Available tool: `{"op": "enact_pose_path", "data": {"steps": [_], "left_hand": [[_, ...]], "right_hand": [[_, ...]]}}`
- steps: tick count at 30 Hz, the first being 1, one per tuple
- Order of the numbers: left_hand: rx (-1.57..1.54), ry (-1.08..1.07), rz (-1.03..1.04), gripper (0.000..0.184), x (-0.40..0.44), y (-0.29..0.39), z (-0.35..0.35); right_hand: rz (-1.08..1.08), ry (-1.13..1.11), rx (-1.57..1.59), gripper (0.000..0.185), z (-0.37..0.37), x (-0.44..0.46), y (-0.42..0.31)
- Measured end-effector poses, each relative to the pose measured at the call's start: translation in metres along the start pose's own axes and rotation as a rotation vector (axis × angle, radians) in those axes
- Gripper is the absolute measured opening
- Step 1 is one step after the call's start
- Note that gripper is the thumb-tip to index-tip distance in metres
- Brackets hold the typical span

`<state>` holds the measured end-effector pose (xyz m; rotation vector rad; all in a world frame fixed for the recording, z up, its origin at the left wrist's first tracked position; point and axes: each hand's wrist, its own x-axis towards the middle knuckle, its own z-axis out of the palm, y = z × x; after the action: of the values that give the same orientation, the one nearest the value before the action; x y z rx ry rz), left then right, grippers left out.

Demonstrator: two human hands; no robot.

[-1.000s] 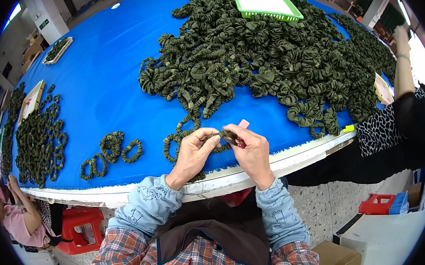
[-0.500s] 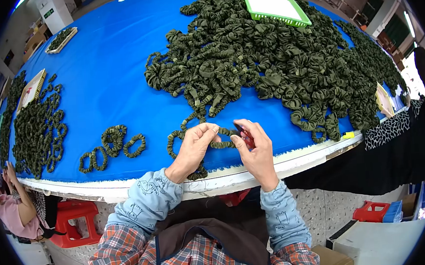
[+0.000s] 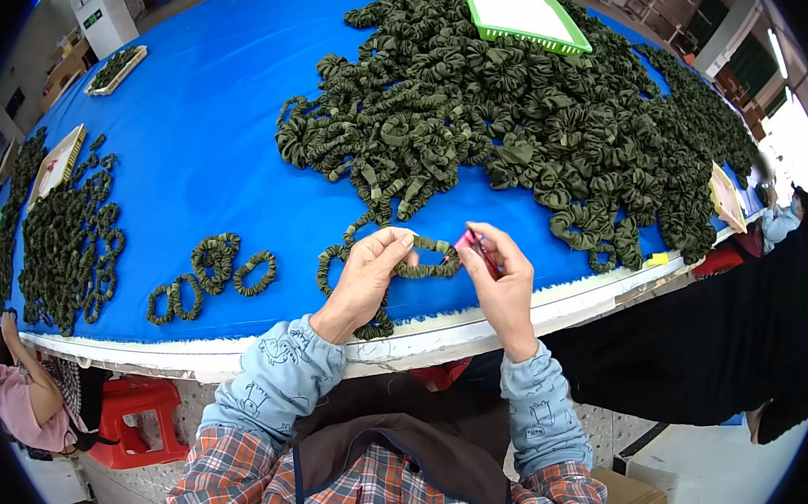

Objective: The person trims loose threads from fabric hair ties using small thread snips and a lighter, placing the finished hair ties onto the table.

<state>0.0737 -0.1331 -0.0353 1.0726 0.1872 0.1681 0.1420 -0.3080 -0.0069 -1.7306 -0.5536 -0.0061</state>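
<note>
Close to the table's front edge, my left hand (image 3: 368,278) pinches the left side of a dark green scrunchie (image 3: 435,270), which hangs as an open ring between my two hands. My right hand (image 3: 502,287) is at the ring's right side, its fingers closed on a small red and pink tool (image 3: 475,247); its exact kind is hard to make out. More green rings lie just behind and beside my left hand. A large pile of dark green scrunchies (image 3: 507,114) spreads behind both hands.
A green tray (image 3: 492,32) rests on the pile. Several rings (image 3: 216,265) lie left on the blue cloth (image 3: 200,154). Farther left are another pile (image 3: 67,252) and a co-worker's arm (image 3: 32,362). A person in black (image 3: 692,344) is at the right, along the table edge.
My right hand has moved slightly right and the red and pink tool in it has turned. The held ring shows wider open. The person in black at the right has shifted closer.
</note>
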Motion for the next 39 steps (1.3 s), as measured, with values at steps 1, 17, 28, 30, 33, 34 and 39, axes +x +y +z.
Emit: {"op": "enact_pose_path", "data": {"steps": [1,17,28,30,33,34,39], "left_hand": [[-0.002,-0.006,0.002,0.015,-0.002,0.002,0.0],[-0.02,-0.188,0.117,0.016,-0.002,-0.001,0.015],[0.186,-0.106,0.191,0.037,-0.015,0.017,0.009],[0.235,-0.094,0.243,0.04,-0.014,0.016,0.01],[0.366,-0.096,0.381,0.05,-0.012,0.009,0.009],[0.37,-0.096,0.377,0.05,-0.013,0.008,0.009],[0.538,-0.102,0.517,0.05,-0.012,0.003,0.011]], "right_hand": [[-0.003,0.004,-0.004,0.032,0.0,0.002,0.002],[0.248,-0.201,0.609,0.005,0.017,-0.001,0.032],[-0.059,-0.078,0.277,0.004,-0.017,0.006,-0.031],[-0.039,-0.087,0.29,0.004,-0.011,0.004,-0.028],[0.031,-0.083,0.299,0.004,-0.004,0.0,-0.02],[0.034,-0.081,0.304,0.004,-0.002,0.0,-0.018],[0.081,-0.283,0.022,0.007,-0.002,0.005,-0.008]]}}
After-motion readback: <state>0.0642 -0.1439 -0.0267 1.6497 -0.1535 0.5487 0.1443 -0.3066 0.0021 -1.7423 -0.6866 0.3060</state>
